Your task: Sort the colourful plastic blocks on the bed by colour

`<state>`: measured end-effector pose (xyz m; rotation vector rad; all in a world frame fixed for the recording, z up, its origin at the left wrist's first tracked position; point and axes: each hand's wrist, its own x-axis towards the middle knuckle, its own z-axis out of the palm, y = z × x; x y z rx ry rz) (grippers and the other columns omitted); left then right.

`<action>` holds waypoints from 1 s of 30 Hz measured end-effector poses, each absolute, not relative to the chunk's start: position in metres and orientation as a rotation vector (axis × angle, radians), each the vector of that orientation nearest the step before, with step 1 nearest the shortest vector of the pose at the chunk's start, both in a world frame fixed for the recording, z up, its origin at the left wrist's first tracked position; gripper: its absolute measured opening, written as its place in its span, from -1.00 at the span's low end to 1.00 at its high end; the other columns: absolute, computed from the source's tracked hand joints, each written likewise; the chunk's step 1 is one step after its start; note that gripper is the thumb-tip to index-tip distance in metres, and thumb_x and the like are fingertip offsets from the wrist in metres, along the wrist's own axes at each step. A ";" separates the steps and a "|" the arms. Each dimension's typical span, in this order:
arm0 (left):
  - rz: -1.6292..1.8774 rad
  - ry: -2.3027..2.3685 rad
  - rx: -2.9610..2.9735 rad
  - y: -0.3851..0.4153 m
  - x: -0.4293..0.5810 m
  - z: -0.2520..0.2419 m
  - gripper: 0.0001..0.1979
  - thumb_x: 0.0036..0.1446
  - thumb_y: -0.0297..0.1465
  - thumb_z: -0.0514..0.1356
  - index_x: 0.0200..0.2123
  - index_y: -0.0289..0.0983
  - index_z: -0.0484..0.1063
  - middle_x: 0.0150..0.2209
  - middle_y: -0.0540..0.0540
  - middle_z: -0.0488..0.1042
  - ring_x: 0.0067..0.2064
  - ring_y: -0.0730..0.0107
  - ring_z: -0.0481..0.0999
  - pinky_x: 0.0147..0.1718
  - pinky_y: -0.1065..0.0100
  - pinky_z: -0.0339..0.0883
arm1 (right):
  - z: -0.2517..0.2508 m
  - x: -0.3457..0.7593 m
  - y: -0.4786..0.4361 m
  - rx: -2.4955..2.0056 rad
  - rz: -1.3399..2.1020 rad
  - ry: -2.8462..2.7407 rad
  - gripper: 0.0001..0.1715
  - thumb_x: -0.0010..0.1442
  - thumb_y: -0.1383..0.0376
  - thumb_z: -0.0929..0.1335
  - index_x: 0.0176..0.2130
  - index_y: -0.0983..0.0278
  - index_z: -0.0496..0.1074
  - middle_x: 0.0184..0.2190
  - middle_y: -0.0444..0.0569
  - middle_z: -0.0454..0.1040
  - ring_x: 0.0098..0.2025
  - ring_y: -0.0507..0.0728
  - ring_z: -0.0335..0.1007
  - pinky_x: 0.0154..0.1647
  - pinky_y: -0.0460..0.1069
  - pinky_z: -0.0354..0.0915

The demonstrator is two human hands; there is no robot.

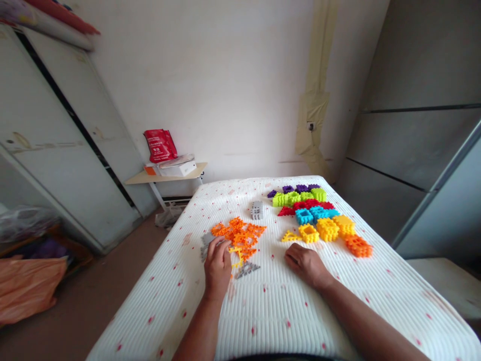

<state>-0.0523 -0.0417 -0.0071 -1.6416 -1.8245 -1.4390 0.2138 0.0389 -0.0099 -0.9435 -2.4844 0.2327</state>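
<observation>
My left hand [218, 264] is over the left edge of a loose pile of orange interlocking plastic pieces [246, 234]. Its fingers are loosely bent and slightly apart, reaching onto flat grey pieces [206, 242]; the fingertips are partly hidden. Right beside the thumb lies a yellow frame piece [237, 256]. Below that is a grey triangular piece [248, 269]. My right hand [306, 263] rests on the quilted cover with its fingers curled in and nothing visible in them. Just beyond it are a yellow triangular piece [291, 235] and a yellow square frame block [308, 233].
Sorted rows fill the right: purple [288, 189], lime [300, 197], red [306, 205], blue [303, 216], yellow [327, 229] and orange [358, 246] pieces. A grey stack [256, 210] stands mid-bed on the white cover [270, 321]. A small side table [165, 176] stands back left.
</observation>
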 end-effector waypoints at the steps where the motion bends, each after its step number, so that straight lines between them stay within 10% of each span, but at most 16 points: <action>1: -1.447 -1.824 -1.632 -0.042 -0.051 -0.006 -0.75 0.14 -0.48 0.00 -0.26 -0.22 0.47 -0.15 -0.14 0.43 -0.09 0.32 0.47 -0.06 0.25 0.35 | -0.009 0.214 0.039 -0.945 0.246 -2.483 -0.62 0.30 0.25 0.12 -0.46 0.27 0.34 -0.44 -0.06 0.37 -0.42 0.02 0.31 -0.41 -0.10 0.17; 18: -1.918 -1.954 -1.721 0.002 0.020 0.000 -0.86 0.01 -0.47 0.08 -0.41 -0.25 0.44 -0.31 -0.09 0.47 -0.24 0.35 0.48 -0.24 0.31 0.40 | -0.001 0.210 0.027 -0.922 0.537 -2.384 -0.70 0.21 0.14 0.24 -0.19 0.28 0.40 -0.28 0.01 0.50 -0.28 0.08 0.43 -0.27 -0.07 0.29; 30: -1.890 -1.779 -1.945 -0.001 0.029 -0.017 -0.86 0.09 -0.46 0.07 -0.35 -0.26 0.44 -0.28 -0.11 0.49 -0.19 0.35 0.50 -0.21 0.32 0.42 | -0.001 0.202 0.023 -0.971 0.692 -2.067 -0.73 0.21 0.16 0.24 -0.37 0.27 0.37 -0.47 -0.11 0.41 -0.46 0.00 0.28 -0.45 -0.12 0.18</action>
